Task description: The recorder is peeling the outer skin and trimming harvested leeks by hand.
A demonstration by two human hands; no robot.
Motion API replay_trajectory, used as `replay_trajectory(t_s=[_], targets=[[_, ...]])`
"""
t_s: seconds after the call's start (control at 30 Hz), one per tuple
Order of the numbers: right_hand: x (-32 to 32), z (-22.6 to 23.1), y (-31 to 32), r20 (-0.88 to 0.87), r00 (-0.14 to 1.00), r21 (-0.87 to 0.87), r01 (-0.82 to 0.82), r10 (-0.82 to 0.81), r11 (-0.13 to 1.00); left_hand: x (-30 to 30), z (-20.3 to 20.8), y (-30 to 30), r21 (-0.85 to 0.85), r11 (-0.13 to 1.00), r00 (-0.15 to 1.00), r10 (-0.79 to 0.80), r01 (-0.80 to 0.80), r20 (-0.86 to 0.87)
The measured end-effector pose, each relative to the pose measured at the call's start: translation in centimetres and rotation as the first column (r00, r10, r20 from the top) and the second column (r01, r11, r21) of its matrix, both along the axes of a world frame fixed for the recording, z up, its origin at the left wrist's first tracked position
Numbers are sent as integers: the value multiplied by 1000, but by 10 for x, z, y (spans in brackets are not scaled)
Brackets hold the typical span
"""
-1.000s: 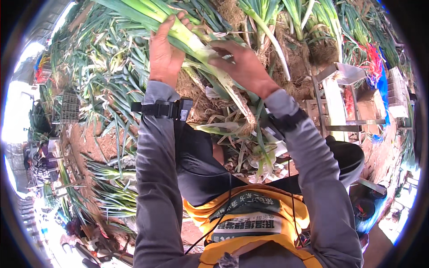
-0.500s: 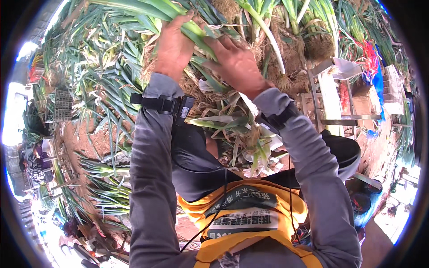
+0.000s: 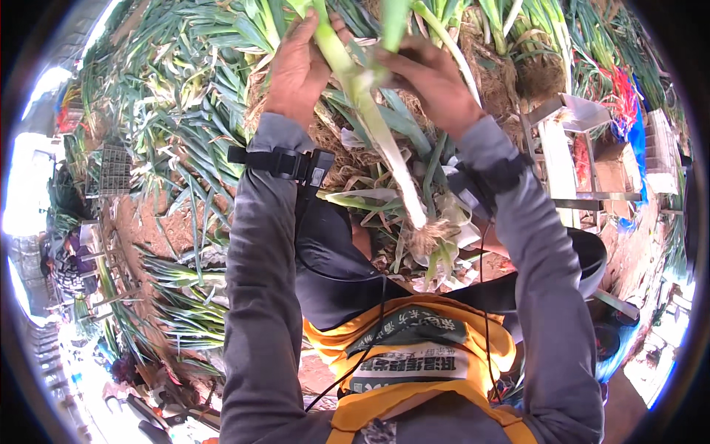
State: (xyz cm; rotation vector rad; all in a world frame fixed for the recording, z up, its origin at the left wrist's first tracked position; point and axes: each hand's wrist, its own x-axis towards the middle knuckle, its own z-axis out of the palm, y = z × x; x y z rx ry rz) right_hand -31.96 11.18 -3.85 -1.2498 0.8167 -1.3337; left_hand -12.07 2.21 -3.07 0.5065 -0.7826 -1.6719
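Note:
A large green onion [image 3: 392,157] slants across in front of me, its white shank and bushy roots pointing down toward my lap. My left hand [image 3: 297,78] is closed round its green upper part. On the other side of the stalk, my right hand [image 3: 435,83] pinches a green leaf [image 3: 395,27] that stands away from the stalk at its joint. The leaf is partly blurred, and the fingertips of this hand are partly covered. Below the stalk lies a heap of stripped leaves and pale skins [image 3: 370,200], between my legs.
Loose green leaves [image 3: 177,111] spread over the ground to the left. Upright green onions with earthy roots [image 3: 536,74] stand at the far right. A metal-framed stand [image 3: 569,115] and a cardboard box [image 3: 612,166] are on the right, and a grey plastic crate [image 3: 111,170] is at left.
The onion has swung from lying across the top to pointing its roots down toward me. My right hand has moved right and up, drawing a leaf away from the stalk.

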Motion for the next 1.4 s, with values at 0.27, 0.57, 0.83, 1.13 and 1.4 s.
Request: replay_trajectory(t_s=[0.27,0.57,0.83,1.13,1.4], targets=[[-34,-52,50,153,988,410,-89,28,908,50,17,-19,-118,991,942,-96,60,-323],[-38,-68,107,-355,809,437,-299,468,848,106,-23,-70,44,928,923,372,-370,-95],[-72,-35,180,-559,752,260,-241,349,935,130,-78,-77,372,771,816,575,-517,-59],[-118,32,256,-289,953,239,-19,90,971,151,-64,-66,121,658,664,748,-743,7],[-134,-150,128,-853,500,371,385,146,845,95,-19,-71,-1,801,788,588,-598,-182]])
